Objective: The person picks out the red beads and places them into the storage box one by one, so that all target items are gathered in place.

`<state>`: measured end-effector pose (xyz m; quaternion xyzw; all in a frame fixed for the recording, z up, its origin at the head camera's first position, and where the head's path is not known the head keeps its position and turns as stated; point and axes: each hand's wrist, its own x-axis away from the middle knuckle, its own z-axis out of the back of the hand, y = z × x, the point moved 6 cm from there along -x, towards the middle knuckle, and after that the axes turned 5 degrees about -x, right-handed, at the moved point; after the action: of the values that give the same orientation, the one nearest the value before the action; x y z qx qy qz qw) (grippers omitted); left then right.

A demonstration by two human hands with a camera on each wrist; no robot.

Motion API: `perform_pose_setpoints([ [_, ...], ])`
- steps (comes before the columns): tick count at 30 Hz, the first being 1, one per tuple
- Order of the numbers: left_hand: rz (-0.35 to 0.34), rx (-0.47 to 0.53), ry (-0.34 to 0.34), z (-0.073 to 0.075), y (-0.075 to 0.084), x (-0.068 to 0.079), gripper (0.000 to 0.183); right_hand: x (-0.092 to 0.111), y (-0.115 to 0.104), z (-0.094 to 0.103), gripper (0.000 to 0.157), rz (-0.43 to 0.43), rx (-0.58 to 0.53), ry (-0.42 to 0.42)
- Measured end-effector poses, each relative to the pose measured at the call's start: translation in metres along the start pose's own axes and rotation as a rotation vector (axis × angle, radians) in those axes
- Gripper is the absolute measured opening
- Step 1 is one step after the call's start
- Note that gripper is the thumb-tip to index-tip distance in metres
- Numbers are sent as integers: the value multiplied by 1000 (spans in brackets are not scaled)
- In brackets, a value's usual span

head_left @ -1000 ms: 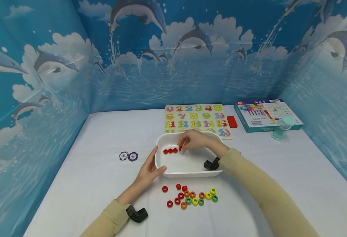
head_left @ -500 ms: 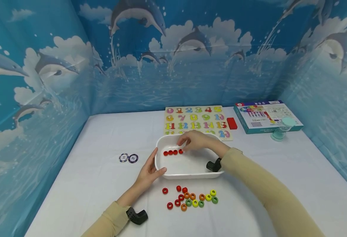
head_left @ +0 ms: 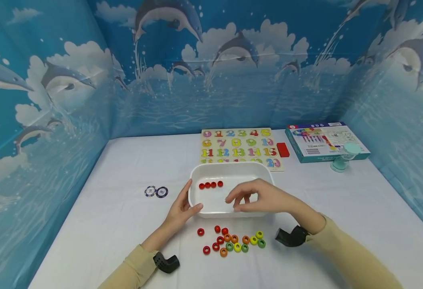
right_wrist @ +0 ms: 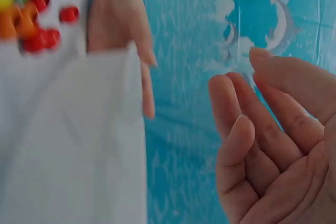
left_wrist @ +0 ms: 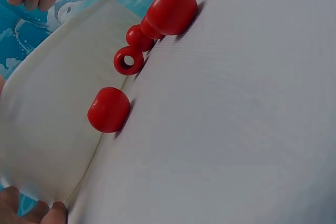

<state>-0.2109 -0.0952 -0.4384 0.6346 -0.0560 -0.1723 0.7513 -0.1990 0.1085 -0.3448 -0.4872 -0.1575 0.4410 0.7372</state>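
My left hand (head_left: 179, 210) holds the white plastic tray (head_left: 229, 214) at its left end, thumb over the near corner and fingers along the side. In the tray's left half, several red beads (head_left: 207, 185) form a short row. Over the tray's near right part hovers my right hand (head_left: 263, 197), fingers loosely bent. The right wrist view shows nothing between that hand's thumb and fingers. Between the tray and me lie loose beads: red (head_left: 201, 232), orange (head_left: 223, 252), yellow (head_left: 259, 234) and green (head_left: 261, 243). A red bead (left_wrist: 108, 110) looks large in the left wrist view.
Behind the tray is a number puzzle board (head_left: 238, 144), partly covered by it, with a red block (head_left: 282, 150) alongside. A flat box (head_left: 326, 142) and a teal-capped clear container (head_left: 345, 157) stand back right. Two poker chips (head_left: 156, 192) lie left of the tray.
My right hand has let go of a red bead at the right end of the row and drawn back toward me and to the right. The left hand stays at the tray.
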Motion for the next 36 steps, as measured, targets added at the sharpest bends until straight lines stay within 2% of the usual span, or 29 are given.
perform_pose_setpoints([
  [3, -3, 2, 0, 0, 0, 0, 78, 10, 6, -25, 22, -4, -69, -12],
  [6, -14, 1, 1, 0, 0, 0, 78, 16, 17, -45, 21, -37, -104, 13],
  [11, -31, 4, -3, 0, 0, -1, 78, 20, 39, -64, 25, -109, -108, 82],
  [18, -14, -15, 3, 0, -1, 0, 78, 21, 48, -76, 22, -118, 44, 169],
  [21, -18, -9, -3, 0, -1, -1, 78, 23, 60, -77, 21, -125, 91, 194],
  [30, -28, -5, -8, 0, 0, -1, 78, 24, 67, -78, 19, -110, 150, 220],
  [36, -29, -10, -7, 0, 0, 0, 78, 24, 71, -79, 15, -113, 147, 241],
])
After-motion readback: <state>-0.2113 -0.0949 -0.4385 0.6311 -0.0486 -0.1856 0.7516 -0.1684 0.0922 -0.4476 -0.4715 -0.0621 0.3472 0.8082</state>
